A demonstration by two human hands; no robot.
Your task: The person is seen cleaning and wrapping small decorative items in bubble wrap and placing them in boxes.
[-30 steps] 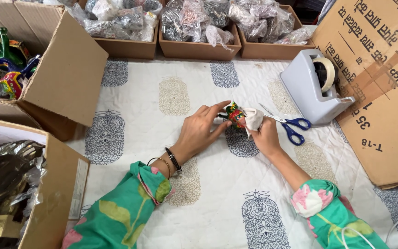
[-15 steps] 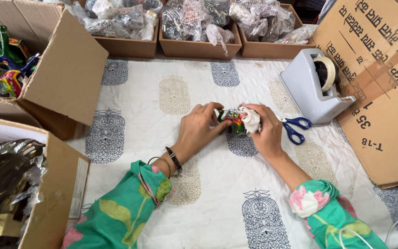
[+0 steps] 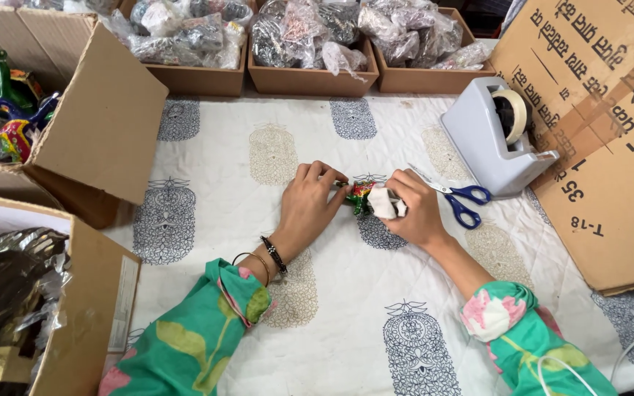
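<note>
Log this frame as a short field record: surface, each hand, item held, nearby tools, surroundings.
surface: white cloth with printed motifs
left hand: grips one end of the small painted figurine
right hand: holds the figurine's other end, wrapped in white paper
tools: blue-handled scissors beside the right hand; grey tape dispenser beyond them
surroundings: cardboard boxes of plastic-wrapped items along the far edge; open box of painted figures at left

A single head-worn camera looks steeply down from above the person's forearms onto the cloth-covered surface (image 3: pixel 207 147), facing away from the body. It sits fairly near. Cardboard boxes (image 3: pixel 310 77) line the far edge, a tape dispenser (image 3: pixel 489 139) stands far right, open cartons (image 3: pixel 100 128) left.
</note>
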